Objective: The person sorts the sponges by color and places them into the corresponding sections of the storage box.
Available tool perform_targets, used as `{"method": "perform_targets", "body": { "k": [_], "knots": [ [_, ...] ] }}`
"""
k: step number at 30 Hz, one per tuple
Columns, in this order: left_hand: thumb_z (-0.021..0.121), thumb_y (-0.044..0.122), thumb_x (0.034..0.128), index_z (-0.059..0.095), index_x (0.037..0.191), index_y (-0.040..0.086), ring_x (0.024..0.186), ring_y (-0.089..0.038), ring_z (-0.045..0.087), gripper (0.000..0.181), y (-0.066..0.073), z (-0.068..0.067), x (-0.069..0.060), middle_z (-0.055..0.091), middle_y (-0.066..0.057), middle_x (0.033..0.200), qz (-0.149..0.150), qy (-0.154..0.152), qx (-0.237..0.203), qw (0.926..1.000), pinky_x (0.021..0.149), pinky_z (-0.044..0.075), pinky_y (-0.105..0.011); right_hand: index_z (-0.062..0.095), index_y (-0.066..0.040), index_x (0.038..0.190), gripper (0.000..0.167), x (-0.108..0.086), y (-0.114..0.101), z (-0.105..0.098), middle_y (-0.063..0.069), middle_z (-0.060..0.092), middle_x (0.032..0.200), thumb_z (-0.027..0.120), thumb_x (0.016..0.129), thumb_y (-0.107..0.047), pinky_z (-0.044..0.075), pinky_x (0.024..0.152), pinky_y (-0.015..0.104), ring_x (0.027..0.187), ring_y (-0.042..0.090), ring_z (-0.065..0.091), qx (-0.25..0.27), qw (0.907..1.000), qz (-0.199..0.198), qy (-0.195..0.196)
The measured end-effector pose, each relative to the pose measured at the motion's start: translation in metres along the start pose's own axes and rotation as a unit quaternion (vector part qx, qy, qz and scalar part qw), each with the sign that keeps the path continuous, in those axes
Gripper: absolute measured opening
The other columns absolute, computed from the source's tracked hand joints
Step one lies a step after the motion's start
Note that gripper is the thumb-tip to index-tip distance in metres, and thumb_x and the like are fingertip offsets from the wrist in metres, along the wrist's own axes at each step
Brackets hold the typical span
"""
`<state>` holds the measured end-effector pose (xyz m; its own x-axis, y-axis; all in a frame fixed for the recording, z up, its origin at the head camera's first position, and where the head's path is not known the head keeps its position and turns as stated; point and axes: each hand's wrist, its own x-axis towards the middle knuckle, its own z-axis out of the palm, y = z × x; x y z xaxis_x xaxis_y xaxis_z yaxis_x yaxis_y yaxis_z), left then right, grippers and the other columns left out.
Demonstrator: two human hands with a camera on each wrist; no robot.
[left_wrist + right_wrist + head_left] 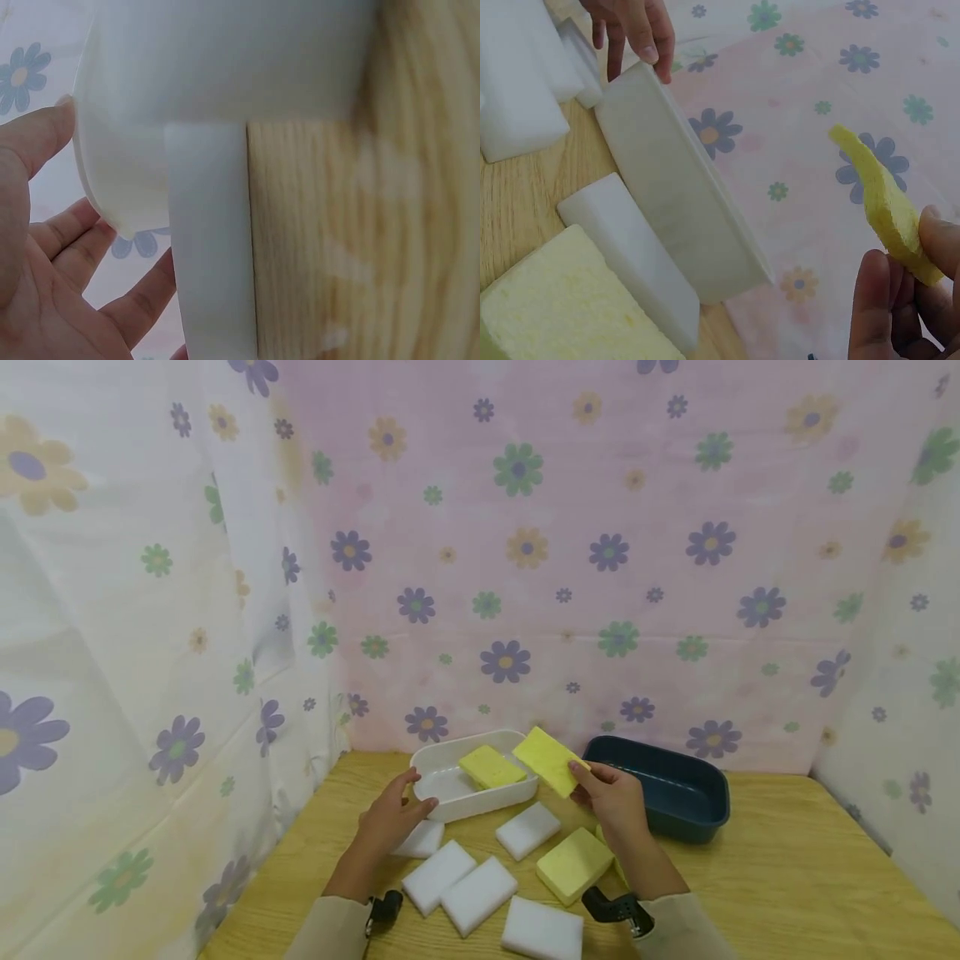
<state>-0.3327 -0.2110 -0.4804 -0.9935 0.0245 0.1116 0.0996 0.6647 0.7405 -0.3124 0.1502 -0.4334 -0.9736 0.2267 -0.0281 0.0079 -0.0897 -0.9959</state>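
Note:
My right hand (617, 800) pinches a thin yellow sponge (549, 760) between thumb and fingers, raised above the right end of a white plastic tray (457, 811). In the right wrist view that sponge (885, 202) looks slightly bent. With thumb and fingertips spread across its left end, my left hand (390, 817) holds the tray; the left wrist view shows fingertips (69, 112) on the rim. Inside the tray lies another yellow sponge (491, 767). A thicker yellow sponge (574, 866) rests near my right wrist, and one more is mostly hidden behind that forearm.
A dark blue tray (686, 793) stands on the wooden table (795, 877) to the right. Several white sponges (480, 895) lie in front of the white tray, one (528, 830) close to its front wall. Flowered cloth (555, 610) hangs behind and at both sides.

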Motion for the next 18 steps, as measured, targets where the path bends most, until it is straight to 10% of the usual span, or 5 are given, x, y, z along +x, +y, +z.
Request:
{"method": "perform_targets", "body": {
  "k": [7,18],
  "knots": [
    [0.061,0.072,0.0919,0.036,0.16,0.027,0.136,-0.034,0.058,0.085,0.0,0.003,0.002,0.04,-0.005,0.166,-0.002,0.006,0.031,0.9995,0.11,0.015,-0.08,0.066,0.001,0.133,0.048,0.001,0.004,-0.002,0.006,0.071,0.107,0.071,0.1,-0.033,0.061,0.08,0.024,0.088,0.012,0.073,0.033,0.9991,0.015,-0.023],
    [0.064,0.063,0.0954,0.037,0.16,0.025,0.131,-0.035,0.061,0.079,-0.001,0.003,0.003,0.044,-0.007,0.163,-0.004,0.011,0.038,0.9992,0.109,0.024,-0.078,0.065,0.005,0.13,0.034,0.003,0.012,0.002,0.01,0.071,0.102,0.06,0.107,-0.019,0.062,0.082,0.027,0.089,0.015,0.072,0.052,0.9983,0.001,-0.028]
  ]
}}
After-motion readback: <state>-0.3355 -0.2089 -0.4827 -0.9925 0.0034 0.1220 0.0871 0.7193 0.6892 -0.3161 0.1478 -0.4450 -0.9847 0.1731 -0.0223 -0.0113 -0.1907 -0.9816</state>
